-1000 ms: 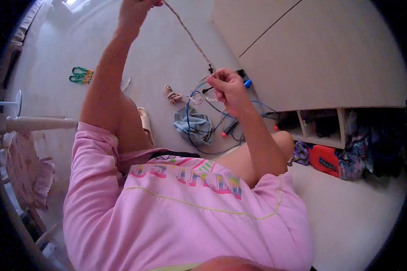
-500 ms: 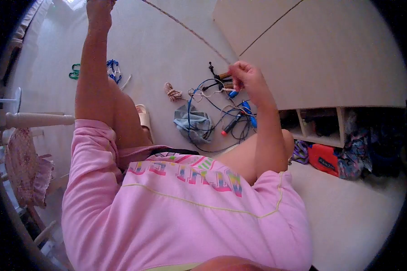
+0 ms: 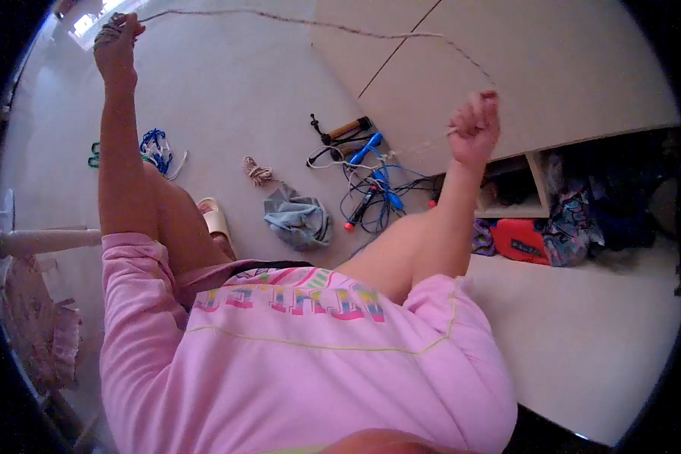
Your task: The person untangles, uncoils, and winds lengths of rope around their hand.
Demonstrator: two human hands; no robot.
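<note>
Head view | our left hand (image 3: 116,49), right hand (image 3: 474,127) clamp rope (image 3: 348,29) | spread wider now; more length seems drawn out

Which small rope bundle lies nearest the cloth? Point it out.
The beige bundle, just beyond the grey-blue cloth; the blue-and-white bundle and the green one lie farther left.

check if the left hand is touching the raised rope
Touching: the head view shows the raised rope running out of the closed left hand.
</note>
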